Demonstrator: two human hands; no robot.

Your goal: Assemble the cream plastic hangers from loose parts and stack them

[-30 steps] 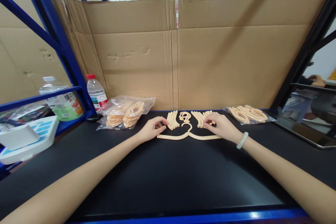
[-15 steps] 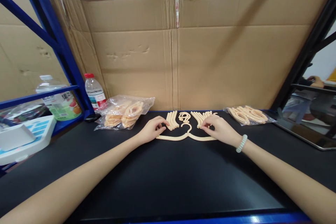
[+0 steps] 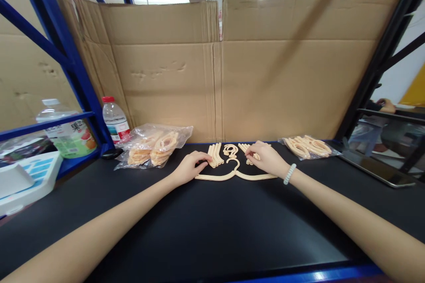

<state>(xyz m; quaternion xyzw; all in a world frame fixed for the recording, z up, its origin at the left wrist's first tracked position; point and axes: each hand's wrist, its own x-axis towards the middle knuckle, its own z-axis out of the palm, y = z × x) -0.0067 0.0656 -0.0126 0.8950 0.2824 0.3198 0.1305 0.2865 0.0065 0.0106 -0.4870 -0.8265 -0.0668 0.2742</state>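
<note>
The worktop (image 3: 212,230) is showing a matt black, smooth surface with a faint sheen near its front edge. The hanger pieces (image 3: 232,172) are appearing as smooth, pale peach plastic with a dull finish. The bags (image 3: 156,141) are presenting thin, clear, glossy plastic film, creased throughout. The backing panels (image 3: 265,79) are showing brown corrugated cardboard, matt and dented. The rack uprights (image 3: 66,53) are showing blue painted metal, semi-glossy.

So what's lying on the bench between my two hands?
In the head view, between the left hand and right hand: the hanger, a bundle of arm pieces and small hooks.
</note>
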